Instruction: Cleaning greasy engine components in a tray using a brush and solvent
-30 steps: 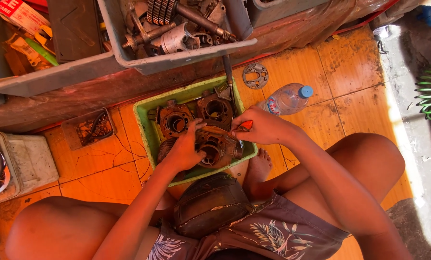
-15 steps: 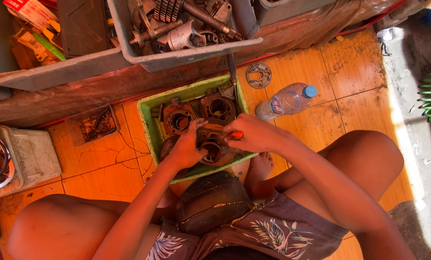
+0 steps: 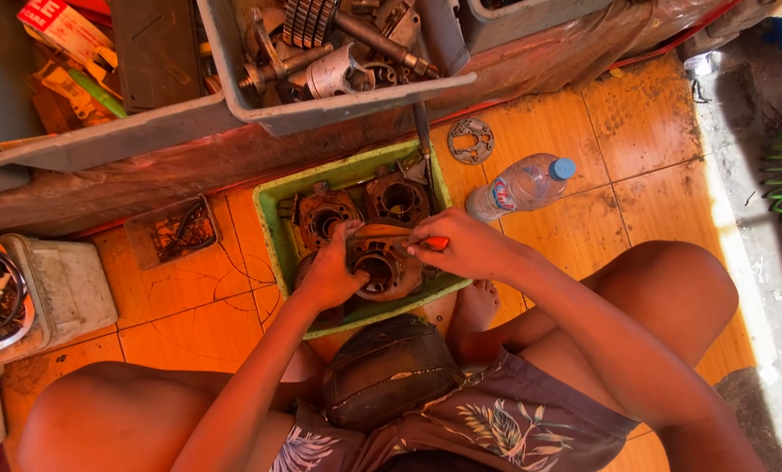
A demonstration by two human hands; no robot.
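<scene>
Green tray [image 3: 273,229] holds rusty cylinder [image 3: 375,267], gripped by left hand [image 3: 332,273]; white-labelled bottle [image 3: 522,186] nearby.

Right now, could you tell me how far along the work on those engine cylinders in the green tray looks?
Done: nothing looks finished; all three cylinders sit rusty in the green tray. In hand: the left hand steadies the nearest cylinder while the right hand works a red-handled tool across its top. Left: the two rear cylinders lie untouched, so most of the work seems to remain.
</scene>
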